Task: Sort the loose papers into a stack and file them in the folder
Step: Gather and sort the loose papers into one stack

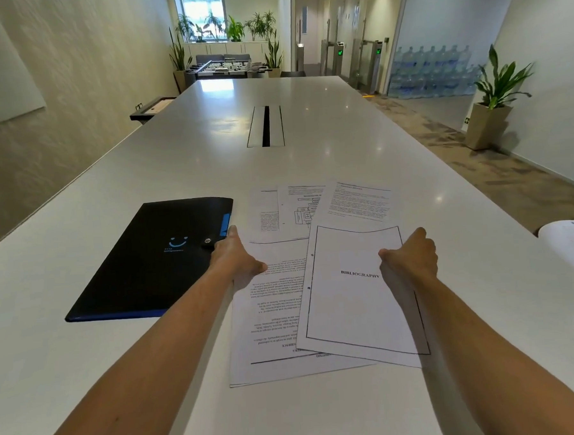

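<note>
Head view: on the white table (340, 121), loose papers (283, 304) fanned just right of the closed black folder (154, 257), left hand (236, 258) flat, fingers extended onto them, right hand (410, 257) pinching the bibliography sheet (353, 310).

- The folder (154, 257) lies flat on the table (308, 143), left of the left hand's fingers (230, 235), its near-right edge touching them.
- Loose papers (279, 214) spread between the two hands and beyond the fingers.
- The bibliography sheet (353, 300) lies on top, its right edge under the right hand's fingers (389, 257).
- A cable slot (265, 126) sits well beyond the fingers, mid-table.
</note>
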The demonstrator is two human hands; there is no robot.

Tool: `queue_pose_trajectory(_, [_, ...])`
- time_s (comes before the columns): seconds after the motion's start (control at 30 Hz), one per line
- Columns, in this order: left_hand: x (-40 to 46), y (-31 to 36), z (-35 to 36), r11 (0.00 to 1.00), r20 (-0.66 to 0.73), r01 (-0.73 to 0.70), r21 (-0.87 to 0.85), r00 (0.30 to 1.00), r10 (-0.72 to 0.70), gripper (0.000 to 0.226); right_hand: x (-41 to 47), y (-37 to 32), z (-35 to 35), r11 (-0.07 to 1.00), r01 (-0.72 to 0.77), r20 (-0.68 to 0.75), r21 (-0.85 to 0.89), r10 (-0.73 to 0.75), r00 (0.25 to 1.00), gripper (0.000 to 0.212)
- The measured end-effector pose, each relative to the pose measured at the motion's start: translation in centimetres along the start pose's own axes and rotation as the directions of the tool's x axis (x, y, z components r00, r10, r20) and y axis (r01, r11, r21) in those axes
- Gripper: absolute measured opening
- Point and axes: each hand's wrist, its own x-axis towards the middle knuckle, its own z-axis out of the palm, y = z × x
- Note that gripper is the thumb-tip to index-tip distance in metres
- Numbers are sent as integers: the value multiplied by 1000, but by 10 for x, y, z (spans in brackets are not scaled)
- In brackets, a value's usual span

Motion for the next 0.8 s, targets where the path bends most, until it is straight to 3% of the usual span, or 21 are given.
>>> queue_pose_trajectory(0.2, [-8,4,-1,998,8,62,-19,998,-61,80,-5,-14,-2,976,86,55,201,-99,994,68])
queue_pose_trajectory(0.27, [-13,4,2,999,-28,51,8,998,-51,70,-11,-21,1,959,128,85,253,-154,984,58])
queue_pose_trajectory(0.43, [-17,5,11,994,-140,1,108,990,14,79,-28,-36,20,958,180,154,222,-217,964,49])
queue_pose_trajectory(0.5, [-17,5,13,995,-151,-16,97,988,30,72,-36,-40,29,959,216,147,182,-244,959,40])
queue_pose_trajectory(0.7, [-18,3,10,997,-141,-9,-78,990,-2,56,-52,-49,49,946,323,194,-16,-314,929,53])
queue_pose_trajectory(0.8, [-18,0,9,928,-111,37,-371,990,-84,53,-58,-51,54,942,335,180,-35,-324,929,53])
